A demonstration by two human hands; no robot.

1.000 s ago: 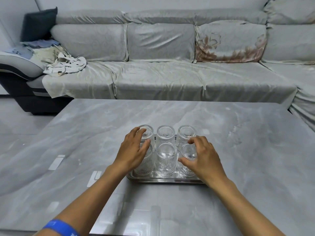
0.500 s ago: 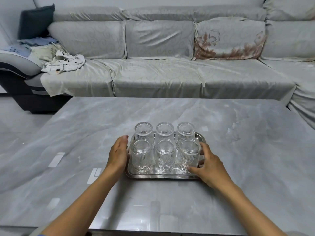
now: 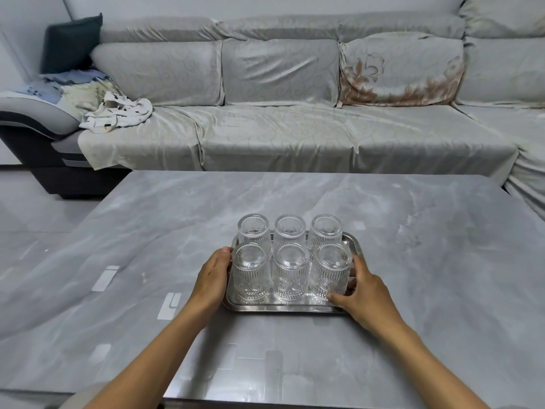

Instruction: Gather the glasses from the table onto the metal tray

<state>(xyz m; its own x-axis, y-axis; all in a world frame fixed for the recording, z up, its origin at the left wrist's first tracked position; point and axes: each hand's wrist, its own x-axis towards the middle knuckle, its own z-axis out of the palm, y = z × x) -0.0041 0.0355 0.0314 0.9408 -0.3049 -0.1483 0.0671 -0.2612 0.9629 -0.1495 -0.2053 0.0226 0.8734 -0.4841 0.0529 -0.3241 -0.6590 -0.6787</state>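
Observation:
Several clear ribbed glasses (image 3: 290,271) stand upside down in two rows on the metal tray (image 3: 283,306), which rests on the grey marble table (image 3: 427,290). My left hand (image 3: 213,277) lies against the tray's left edge, fingers beside the front-left glass. My right hand (image 3: 364,292) grips the tray's right edge, thumb on the front rim next to the front-right glass.
A grey covered sofa (image 3: 280,134) runs behind the table and wraps round on the right. Crumpled clothes (image 3: 115,113) lie on the sofa's left end. Tiled floor (image 3: 32,214) shows at the left.
Both hands came off the tops of the front glasses and dropped to the tray's left and right edges. The glasses stayed in place.

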